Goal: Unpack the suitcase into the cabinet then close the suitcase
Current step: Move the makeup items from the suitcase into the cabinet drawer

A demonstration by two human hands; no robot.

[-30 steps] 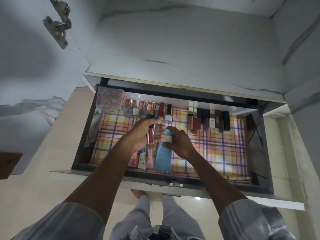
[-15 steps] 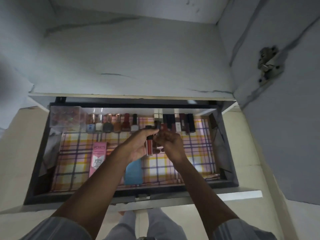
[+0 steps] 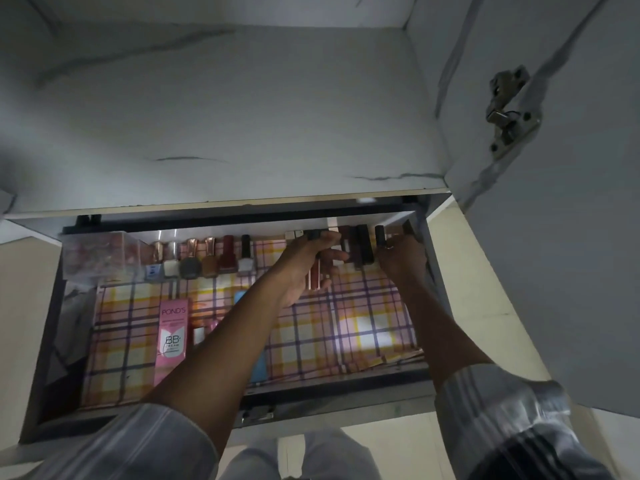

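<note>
The left hand (image 3: 304, 268) has its grip curled tight around a few thin makeup tubes with dark caps (image 3: 314, 271), up near the back of the open dark drawer with a checked pink and yellow liner (image 3: 363, 306). The right hand (image 3: 401, 261) pinches one small dark lipstick tube (image 3: 380, 237) at the back right corner, beside the row of dark lipsticks (image 3: 360, 247). A pink BB cream box (image 3: 172, 337) lies flat at the front left.

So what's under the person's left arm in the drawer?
A blue bottle lies under the left arm, mostly covered, with only its ends showing. A pink BB cream box lies beside it on the checked liner.
</note>
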